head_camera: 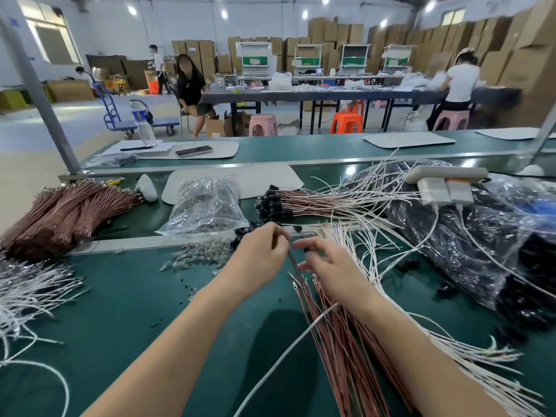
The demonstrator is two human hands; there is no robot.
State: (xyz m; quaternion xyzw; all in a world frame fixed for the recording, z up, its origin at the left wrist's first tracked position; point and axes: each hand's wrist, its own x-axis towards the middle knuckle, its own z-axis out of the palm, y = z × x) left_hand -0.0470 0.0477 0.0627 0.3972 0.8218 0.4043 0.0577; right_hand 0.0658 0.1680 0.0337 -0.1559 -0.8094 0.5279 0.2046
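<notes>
Brown wire stands slanted between the two hands, its upper end pinched in the curled fingers of the left hand and its lower end running down into the loose pile of brown wires on the green surface. The wire comes out just below the left hand's fingertips and passes just beside the thumb of the right hand. The right hand is half curled, with a small black cap held between thumb and forefinger, close to the wire's upper part but apart from it. The right forearm lies over the pile.

White wires fan out to the right of the right hand. Past the hands lie wires already fitted with black caps, and left of them a clear bag of metal terminals, with loose terminals spilled near the left hand. Tied bundles of brown wire sit at the far left. A white power strip rests on dark plastic bags at the right.
</notes>
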